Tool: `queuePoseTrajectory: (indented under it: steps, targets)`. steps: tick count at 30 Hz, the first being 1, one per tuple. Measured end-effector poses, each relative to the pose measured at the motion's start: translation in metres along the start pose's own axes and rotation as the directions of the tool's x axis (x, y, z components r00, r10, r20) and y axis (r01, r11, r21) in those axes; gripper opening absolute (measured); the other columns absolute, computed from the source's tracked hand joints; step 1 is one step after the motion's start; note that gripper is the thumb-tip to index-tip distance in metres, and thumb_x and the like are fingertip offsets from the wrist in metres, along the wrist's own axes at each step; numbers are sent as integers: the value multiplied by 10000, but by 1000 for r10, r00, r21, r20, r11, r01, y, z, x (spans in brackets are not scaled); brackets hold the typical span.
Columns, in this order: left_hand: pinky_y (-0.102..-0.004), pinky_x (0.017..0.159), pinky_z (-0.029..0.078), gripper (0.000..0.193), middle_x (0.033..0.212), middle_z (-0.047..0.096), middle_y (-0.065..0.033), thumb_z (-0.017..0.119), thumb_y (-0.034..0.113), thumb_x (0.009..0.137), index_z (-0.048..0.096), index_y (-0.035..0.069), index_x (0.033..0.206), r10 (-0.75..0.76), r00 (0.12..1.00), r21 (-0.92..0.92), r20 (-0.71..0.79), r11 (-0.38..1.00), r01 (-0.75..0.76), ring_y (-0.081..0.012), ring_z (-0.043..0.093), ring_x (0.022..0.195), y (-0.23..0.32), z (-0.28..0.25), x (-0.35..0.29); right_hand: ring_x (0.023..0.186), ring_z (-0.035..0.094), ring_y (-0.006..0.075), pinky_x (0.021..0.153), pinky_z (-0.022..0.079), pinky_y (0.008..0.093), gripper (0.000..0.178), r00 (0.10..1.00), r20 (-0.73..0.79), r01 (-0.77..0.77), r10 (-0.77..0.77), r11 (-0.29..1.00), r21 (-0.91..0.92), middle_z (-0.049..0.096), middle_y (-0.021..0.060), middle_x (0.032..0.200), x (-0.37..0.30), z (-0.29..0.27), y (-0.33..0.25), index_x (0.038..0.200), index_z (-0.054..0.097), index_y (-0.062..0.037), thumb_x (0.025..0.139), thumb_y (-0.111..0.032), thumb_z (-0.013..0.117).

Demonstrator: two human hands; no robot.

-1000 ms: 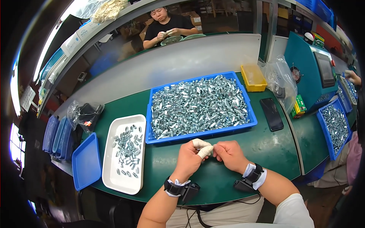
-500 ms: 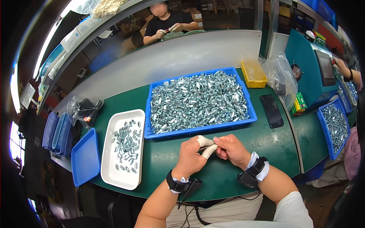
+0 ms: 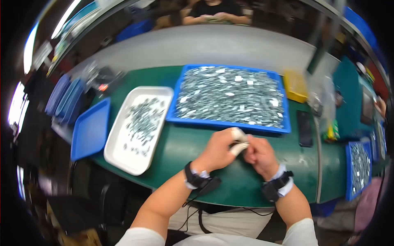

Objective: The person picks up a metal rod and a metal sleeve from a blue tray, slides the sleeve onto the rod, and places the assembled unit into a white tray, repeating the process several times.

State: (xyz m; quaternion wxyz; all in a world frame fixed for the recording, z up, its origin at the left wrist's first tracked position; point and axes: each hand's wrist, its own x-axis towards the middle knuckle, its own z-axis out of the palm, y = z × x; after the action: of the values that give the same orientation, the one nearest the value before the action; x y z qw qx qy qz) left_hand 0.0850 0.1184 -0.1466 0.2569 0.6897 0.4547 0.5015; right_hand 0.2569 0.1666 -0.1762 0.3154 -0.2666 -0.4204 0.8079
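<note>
In front of the blue tray [image 3: 230, 122], my two hands meet fingertip to fingertip above the green table. White coverings sit on the thumb and forefinger of my left hand [image 3: 219, 151], which are bent into a pinch. My right hand [image 3: 261, 156] has curled fingers, its thumb and forefinger pressed against the left fingertips. Whatever lies between them is too small and blurred to make out. Shiny silver metal sleeves [image 3: 234, 96] heap up in the blue tray. Fewer of these metal pieces [image 3: 144, 119] lie scattered in the white tray [image 3: 119, 158] to the left.
At the far left, an empty blue tray [image 3: 91, 130] lies beside stacked blue bins [image 3: 67, 98]. To the right are a phone [image 3: 304, 128], a yellow bin [image 3: 295, 85], a clear bag [image 3: 326, 98] and a teal machine [image 3: 349, 96]. Across the partition [image 3: 205, 43] sits another person [image 3: 215, 12].
My view has swung, so the trays and table appear shifted and blurred. Both hands stay pinched together in front of the blue tray.
</note>
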Motion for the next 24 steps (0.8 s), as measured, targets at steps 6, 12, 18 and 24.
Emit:
queuePoseTrajectory:
  steps: [6, 12, 18, 24]
  targets:
    - [-306, 600, 485, 88, 745, 633, -100, 665, 70, 834, 609, 8, 864, -73, 996, -127, -44, 990, 67, -190, 617, 671, 7, -1, -4, 391, 329, 73, 388, 249, 221, 416, 985, -101, 110, -141, 958, -264, 367, -33, 475, -12, 12, -4, 649, 452, -110, 1018, -301, 432]
    - [-272, 562, 440, 91, 673, 601, -44, 642, 91, 867, 618, 5, 847, -273, 933, -107, -236, 961, 254, -95, 552, 622, 17, -26, -15, 416, 329, 72, 410, 257, 220, 416, 955, -136, 217, -263, 934, -285, 383, -25, 498, -8, 8, 0, 652, 445, -97, 1015, -299, 439]
    - [-269, 548, 462, 152, 690, 674, -96, 684, 138, 853, 690, -10, 889, -251, 643, 258, -724, 766, 589, -133, 606, 583, 3, -144, -68, 445, 352, 77, 434, 285, 229, 407, 960, -218, 148, -177, 978, -144, 395, -21, 515, 1, 11, -3, 668, 477, -83, 1005, -312, 462]
    - [-255, 611, 470, 203, 797, 692, -104, 677, 133, 862, 668, -25, 991, -281, 658, 283, -699, 736, 615, -121, 614, 670, -5, -149, -68, 464, 389, 81, 447, 307, 224, 415, 962, -226, 116, -154, 978, -172, 423, -15, 524, -1, 2, -4, 672, 508, -78, 993, -339, 485]
